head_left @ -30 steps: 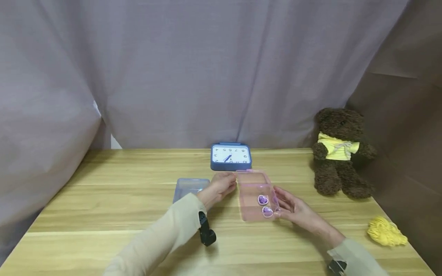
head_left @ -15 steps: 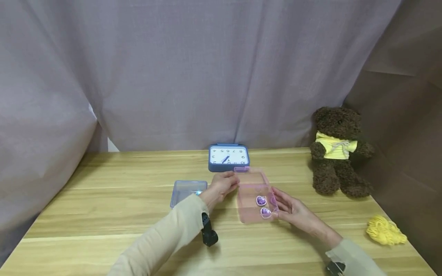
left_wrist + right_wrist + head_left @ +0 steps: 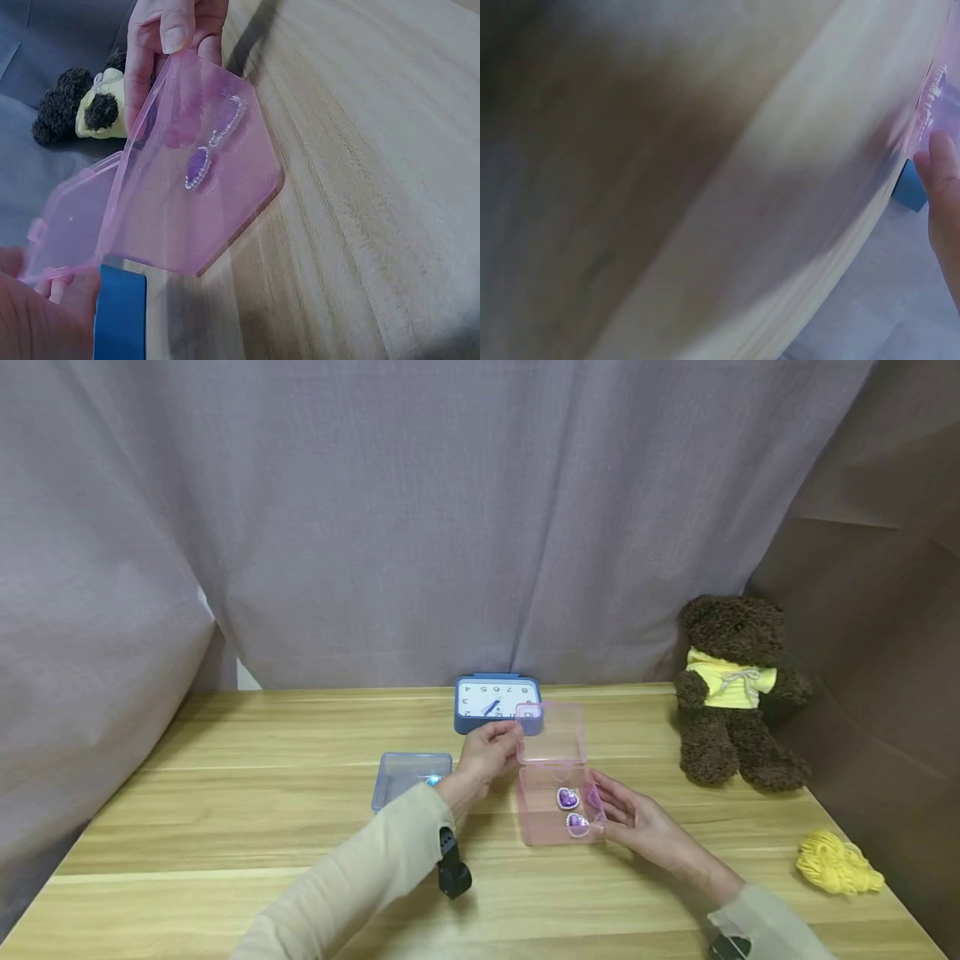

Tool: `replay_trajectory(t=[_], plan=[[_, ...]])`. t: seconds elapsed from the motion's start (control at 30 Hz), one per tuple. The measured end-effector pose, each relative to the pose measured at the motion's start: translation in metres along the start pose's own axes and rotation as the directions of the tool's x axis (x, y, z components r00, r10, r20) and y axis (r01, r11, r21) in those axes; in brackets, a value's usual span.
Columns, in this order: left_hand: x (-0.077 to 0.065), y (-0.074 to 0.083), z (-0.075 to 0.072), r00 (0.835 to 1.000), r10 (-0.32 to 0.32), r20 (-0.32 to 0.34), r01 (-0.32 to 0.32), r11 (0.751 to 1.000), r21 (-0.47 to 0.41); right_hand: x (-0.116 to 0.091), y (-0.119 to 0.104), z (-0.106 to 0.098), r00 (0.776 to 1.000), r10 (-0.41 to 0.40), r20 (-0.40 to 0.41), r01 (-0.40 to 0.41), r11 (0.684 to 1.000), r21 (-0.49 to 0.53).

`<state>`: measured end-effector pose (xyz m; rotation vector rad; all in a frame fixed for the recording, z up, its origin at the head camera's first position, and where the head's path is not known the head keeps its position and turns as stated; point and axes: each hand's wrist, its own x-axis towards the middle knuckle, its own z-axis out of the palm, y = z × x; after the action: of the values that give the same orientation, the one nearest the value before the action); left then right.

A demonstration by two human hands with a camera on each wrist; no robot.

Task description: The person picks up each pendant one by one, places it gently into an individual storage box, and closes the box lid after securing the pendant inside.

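Note:
A see-through pink box [image 3: 538,814] with a hinged lid [image 3: 551,737] stands on the wooden table in front of me. Two purple heart-shaped gems with pale beaded rims, one heart [image 3: 567,798] behind the other heart [image 3: 577,825], lie in its base. My left hand [image 3: 483,762] pinches the lid's left edge, and the lid stands raised at the back. On the right side my right hand [image 3: 637,822] grips the base between thumb and fingers. In the left wrist view the right thumb [image 3: 174,34] lies over the box wall.
Left of my left hand sits a see-through blue box [image 3: 397,781] with a shiny blue piece [image 3: 433,780] in it, partly behind the sleeve. A blue clock [image 3: 487,703] lies behind the pink lid. A brown teddy bear [image 3: 731,689] and yellow yarn [image 3: 838,863] are at right.
The pink lid has swung upward on its hinge, and my left hand has risen with it. My right hand stays on the base; the hearts keep their places.

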<state>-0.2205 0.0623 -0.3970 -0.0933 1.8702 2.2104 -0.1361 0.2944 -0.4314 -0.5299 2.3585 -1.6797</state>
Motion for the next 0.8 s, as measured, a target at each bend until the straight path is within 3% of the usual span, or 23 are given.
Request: replay_trajectory(t=[0.17,0.33,0.57,0.8], plan=[[-0.011,0.003,0.000,0.996,0.069,-0.050,-0.064,0.993,0.097,0.001,-0.001,0.003,1.000,0.016,-0.023,-0.016,1.000,0.008],[-0.027,-0.003,-0.002,0.983,0.170,-0.072,-0.147,0.956,0.253,0.000,-0.004,0.006,0.998,0.040,-0.050,-0.040,0.999,0.011],[-0.049,-0.017,-0.011,0.974,0.218,0.069,-0.228,0.945,0.233,-0.001,-0.006,0.009,0.997,0.044,-0.069,-0.042,0.998,0.036],[-0.066,-0.037,-0.019,0.967,0.205,0.151,-0.233,0.951,0.203,-0.001,-0.007,0.010,0.992,0.099,-0.080,-0.086,0.985,0.151]])
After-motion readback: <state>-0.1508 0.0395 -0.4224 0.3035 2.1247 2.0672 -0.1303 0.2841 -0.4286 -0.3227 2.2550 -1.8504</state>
